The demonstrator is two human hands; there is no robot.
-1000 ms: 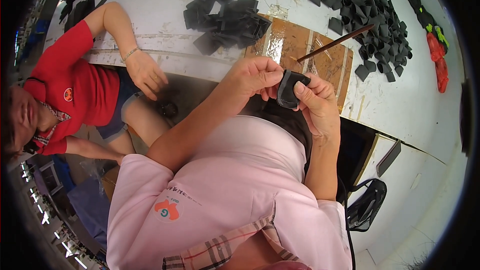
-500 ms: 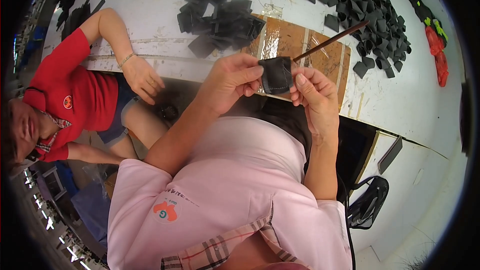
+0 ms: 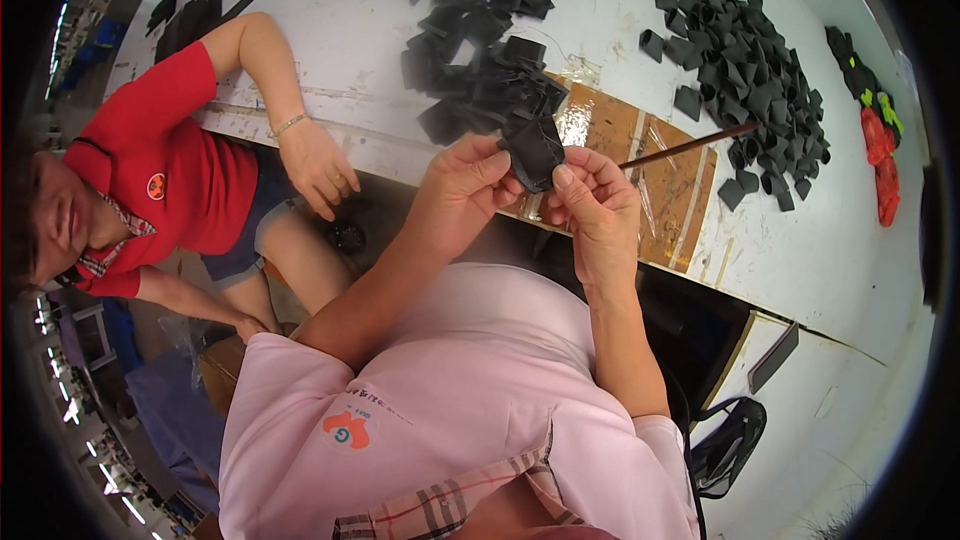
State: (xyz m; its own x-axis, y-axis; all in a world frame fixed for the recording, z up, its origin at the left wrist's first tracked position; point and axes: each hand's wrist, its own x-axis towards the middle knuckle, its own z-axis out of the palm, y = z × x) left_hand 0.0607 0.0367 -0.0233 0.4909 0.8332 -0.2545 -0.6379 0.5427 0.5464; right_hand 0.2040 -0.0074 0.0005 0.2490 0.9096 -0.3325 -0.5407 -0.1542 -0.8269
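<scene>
Between both hands is a small black fabric piece (image 3: 537,152), squarish, with a stitched line along its edge. My left hand (image 3: 465,180) pinches its left side between thumb and fingers. My right hand (image 3: 598,195) closes on its lower right edge. A thin brown stick (image 3: 690,146) juts out to the right from behind my right fingers, over a brown board (image 3: 672,202); its near end is hidden, but it seems tucked in that hand. Just beyond my left hand lies a heap of flat black pieces (image 3: 480,80).
Folded black pieces (image 3: 750,70) form a large pile on the white table (image 3: 600,0) at right. Red and black items (image 3: 878,155) lie near the far right edge. A person in a red shirt (image 3: 180,180) sits at left, one arm on the table edge.
The black piece has tilted, and my right hand has shifted to its lower right edge. The stick has swung to a flatter angle. The whole view has shifted slightly.
</scene>
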